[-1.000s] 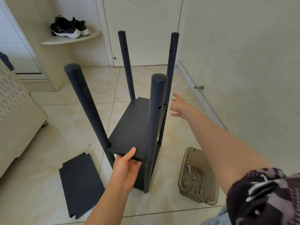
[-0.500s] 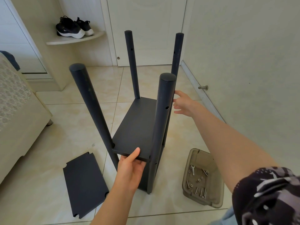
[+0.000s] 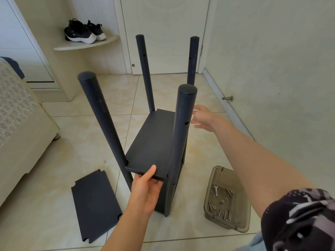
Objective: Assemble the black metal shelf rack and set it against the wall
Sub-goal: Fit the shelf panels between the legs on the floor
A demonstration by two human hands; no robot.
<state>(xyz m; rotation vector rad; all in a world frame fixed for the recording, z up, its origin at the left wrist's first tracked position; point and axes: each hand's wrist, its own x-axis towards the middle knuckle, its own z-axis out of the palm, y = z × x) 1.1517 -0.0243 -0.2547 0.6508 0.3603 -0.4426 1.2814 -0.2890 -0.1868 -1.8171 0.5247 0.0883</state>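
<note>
The black metal rack stands on the tile floor with its four round posts pointing up. A black shelf panel sits between the posts, above a lower shelf. My left hand grips the panel's near edge, thumb on top and fingers underneath. My right hand reaches past the near right post toward the far right side of the panel, fingers spread and holding nothing. A spare black shelf panel lies flat on the floor to the left.
A smoky plastic tray with bolts, washers and a small wrench lies on the floor at the right. The wall with a door stopper runs along the right. A sofa stands left; shoes rest on a corner shelf.
My right hand has drawn in closer to the near right post and the panel's right side. My left hand keeps its grip on the panel's near edge.
</note>
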